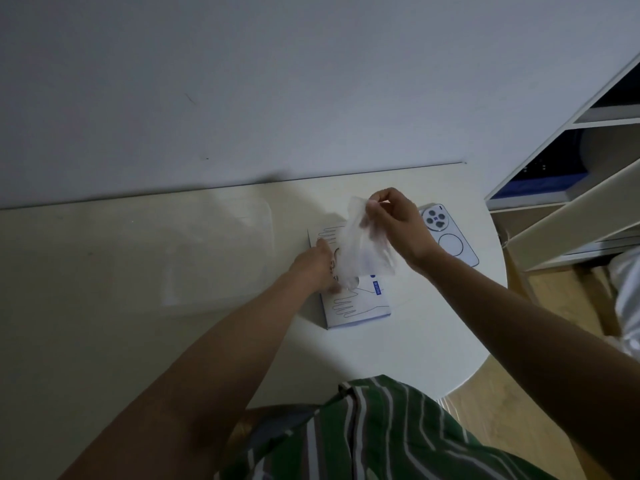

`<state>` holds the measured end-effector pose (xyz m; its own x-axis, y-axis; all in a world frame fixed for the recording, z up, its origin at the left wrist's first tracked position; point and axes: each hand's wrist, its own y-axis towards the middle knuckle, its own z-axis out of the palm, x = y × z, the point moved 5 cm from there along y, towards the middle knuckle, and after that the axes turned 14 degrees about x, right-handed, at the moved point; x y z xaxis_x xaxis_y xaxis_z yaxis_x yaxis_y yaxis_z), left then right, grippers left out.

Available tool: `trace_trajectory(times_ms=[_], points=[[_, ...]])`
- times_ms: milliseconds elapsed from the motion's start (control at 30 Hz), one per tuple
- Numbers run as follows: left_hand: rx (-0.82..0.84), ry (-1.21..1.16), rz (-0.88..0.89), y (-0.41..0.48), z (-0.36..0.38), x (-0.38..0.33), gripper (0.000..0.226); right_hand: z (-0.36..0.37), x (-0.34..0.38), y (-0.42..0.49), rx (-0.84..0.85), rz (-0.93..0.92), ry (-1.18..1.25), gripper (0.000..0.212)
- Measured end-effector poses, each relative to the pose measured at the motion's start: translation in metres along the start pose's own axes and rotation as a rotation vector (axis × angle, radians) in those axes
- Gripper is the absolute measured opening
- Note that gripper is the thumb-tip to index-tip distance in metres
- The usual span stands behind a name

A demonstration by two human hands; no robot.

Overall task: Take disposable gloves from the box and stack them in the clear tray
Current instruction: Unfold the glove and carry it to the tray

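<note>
The glove (360, 251) hung long-axis down toward the box (360, 306), its top pinched by the right hand (391, 226) fingers (373, 203); the left hand (313, 266) pressed the box, curl unclear.

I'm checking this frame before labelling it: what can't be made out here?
Head view only:
- Glove box opening: covered by the left hand and the glove that the right hand pinches; gloves left inside unknown.
- Left hand's grip: blurred, partly behind the glove.
- Clear tray: transparent in dim light; contents uncertain.
- Box label: too small to read.
</note>
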<state>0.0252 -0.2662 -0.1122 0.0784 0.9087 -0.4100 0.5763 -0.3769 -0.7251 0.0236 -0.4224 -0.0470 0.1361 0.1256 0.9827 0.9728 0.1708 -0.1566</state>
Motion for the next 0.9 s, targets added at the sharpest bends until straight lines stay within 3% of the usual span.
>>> trace_trajectory(times_ms=[67,100,167,200,300,400,500,533,567,667,733,800,900], points=[[-0.008,-0.036,0.052,-0.001,-0.005,0.0,0.067,0.0,-0.006,0.001,0.054,0.078,-0.005,0.003],[-0.034,-0.101,0.1,-0.002,-0.009,-0.001,0.049,0.0,-0.01,0.0,0.055,0.11,0.012,0.009],[-0.074,-0.331,0.176,-0.008,-0.018,0.0,0.017,-0.001,-0.017,-0.002,0.021,0.139,0.082,0.019],[-0.067,-0.49,0.189,-0.01,-0.022,0.001,0.013,-0.003,-0.019,-0.003,-0.002,0.138,0.111,0.021],[0.05,-0.944,0.21,-0.017,-0.027,0.003,0.012,-0.005,-0.021,-0.005,-0.031,0.128,0.123,0.027],[0.175,-1.225,0.299,-0.027,-0.038,0.004,0.014,-0.005,-0.021,-0.006,-0.024,0.125,0.103,0.03],[0.304,-1.421,0.322,-0.037,-0.047,0.017,0.055,0.0,-0.016,-0.009,0.0,0.098,0.046,0.03],[0.317,-1.426,0.307,-0.039,-0.049,0.021,0.071,0.004,-0.016,-0.009,0.017,0.094,0.012,0.031],[0.276,-1.378,0.289,-0.04,-0.05,0.025,0.071,0.01,-0.016,-0.009,0.039,0.1,-0.029,0.033],[0.017,-1.21,0.282,-0.044,-0.052,0.03,0.007,0.03,-0.02,-0.007,0.151,0.156,-0.079,0.036],[-0.112,-1.145,0.33,-0.044,-0.057,0.035,0.017,0.042,-0.018,-0.005,0.216,0.165,-0.039,0.031],[-0.102,-1.083,0.387,-0.05,-0.062,0.041,0.023,0.047,-0.007,-0.002,0.15,0.092,-0.041,0.025],[0.054,-0.93,0.426,-0.063,-0.065,0.052,0.025,0.051,0.021,0.003,0.024,-0.039,-0.126,0.044]])
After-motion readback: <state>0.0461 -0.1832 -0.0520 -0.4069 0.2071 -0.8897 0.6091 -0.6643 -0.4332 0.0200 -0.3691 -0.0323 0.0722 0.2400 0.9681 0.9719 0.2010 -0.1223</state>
